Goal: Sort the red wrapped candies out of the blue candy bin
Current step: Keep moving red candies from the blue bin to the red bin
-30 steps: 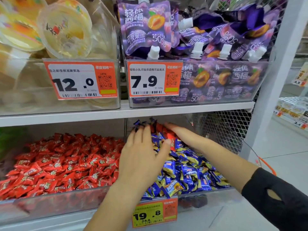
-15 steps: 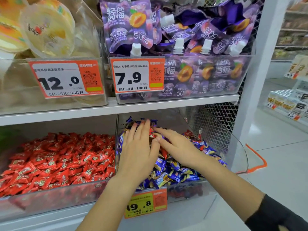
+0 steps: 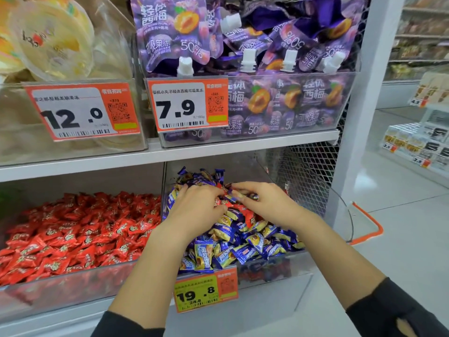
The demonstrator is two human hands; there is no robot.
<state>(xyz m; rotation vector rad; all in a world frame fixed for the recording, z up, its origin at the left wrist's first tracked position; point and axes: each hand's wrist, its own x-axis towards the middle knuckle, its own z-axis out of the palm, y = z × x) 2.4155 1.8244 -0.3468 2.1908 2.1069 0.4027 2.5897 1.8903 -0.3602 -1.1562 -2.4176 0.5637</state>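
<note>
A few red candies show among the blue candies near the top of the heap in the blue bin, between the two hands. The left hand lies palm down on the heap, wrist at 7 o'clock, fingers curled into the wrappers; whether they pinch one I cannot tell. The right hand reaches in from 4 o'clock, palm down, fingers bent and close together at the heap's crest, tips near the left fingers. At 9 o'clock sits the red bin, full. Purple pouches fill the shelf at 12 o'clock
</note>
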